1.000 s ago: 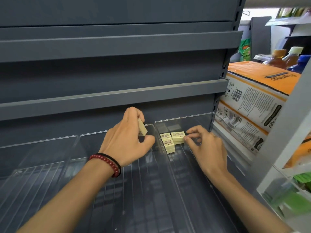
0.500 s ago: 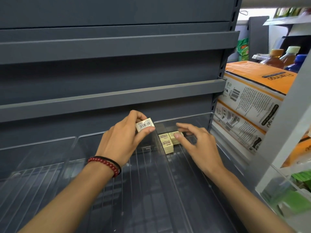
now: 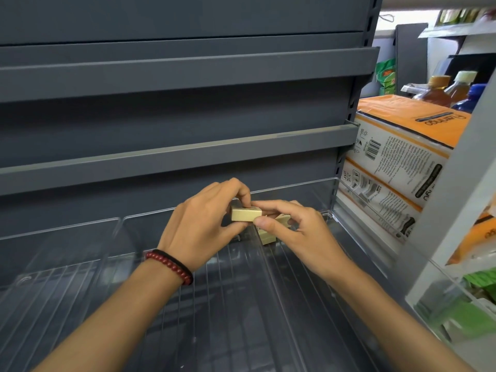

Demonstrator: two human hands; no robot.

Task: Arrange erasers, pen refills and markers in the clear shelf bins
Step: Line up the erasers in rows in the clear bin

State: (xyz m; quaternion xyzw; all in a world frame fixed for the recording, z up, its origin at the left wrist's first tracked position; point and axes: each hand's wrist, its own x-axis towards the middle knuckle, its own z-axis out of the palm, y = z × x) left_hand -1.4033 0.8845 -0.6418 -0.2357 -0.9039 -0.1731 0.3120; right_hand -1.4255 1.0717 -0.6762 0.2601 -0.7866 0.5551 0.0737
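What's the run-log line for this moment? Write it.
left hand grips eraser | right hand pinches its end | other erasers lie in clear bin

Held eraser (image 3: 245, 214): partly covered by the fingers of the left hand (image 3: 204, 224) and the right hand (image 3: 303, 232); the print on its top face is too blurred to read. Binned erasers (image 3: 267, 237): mostly hidden behind the right hand, so their number cannot be told. Both forearms are cut off by the lower edge. Cardboard boxes (image 3: 397, 157): right ends hidden behind a grey upright (image 3: 456, 183); fine print too small to read. Bottles (image 3: 440, 89): lower bodies hidden behind the boxes. Green packets (image 3: 467, 320): blurred, contents not identifiable.
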